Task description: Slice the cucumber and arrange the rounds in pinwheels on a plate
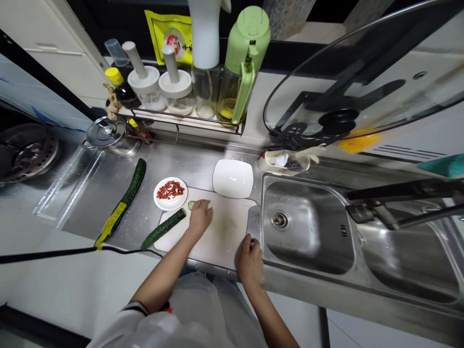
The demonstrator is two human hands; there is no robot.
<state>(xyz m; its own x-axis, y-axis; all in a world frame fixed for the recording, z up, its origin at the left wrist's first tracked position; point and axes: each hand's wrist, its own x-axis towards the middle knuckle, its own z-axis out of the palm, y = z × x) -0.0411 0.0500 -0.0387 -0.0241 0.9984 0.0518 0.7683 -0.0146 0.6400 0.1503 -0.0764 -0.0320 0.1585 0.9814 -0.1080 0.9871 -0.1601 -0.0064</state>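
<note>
My left hand [200, 217] is over the white cutting board [221, 241], its fingers loosely bent and apart, with nothing visible in them. Right beside its outer edge lies a small cut piece of cucumber [192, 205]. The larger cut cucumber [164, 229] rests slantwise across the board's left edge. At the board's right edge, my right hand [251, 261] is closed around the handle of a kitchen knife; the broad knife blade [254, 222] lies flat, pointing away from me. A white plate with red chopped bits [170, 190] and a white square dish [232, 178] stand behind the board.
A whole cucumber with a yellow wrapper [126, 195] lies left. A lidded pot [110, 137] stands farther back. The double sink [308, 227], its faucet [384, 208] and a large glass lid [362, 77] are right. A shelf holds jars and a green-topped oil bottle [246, 63].
</note>
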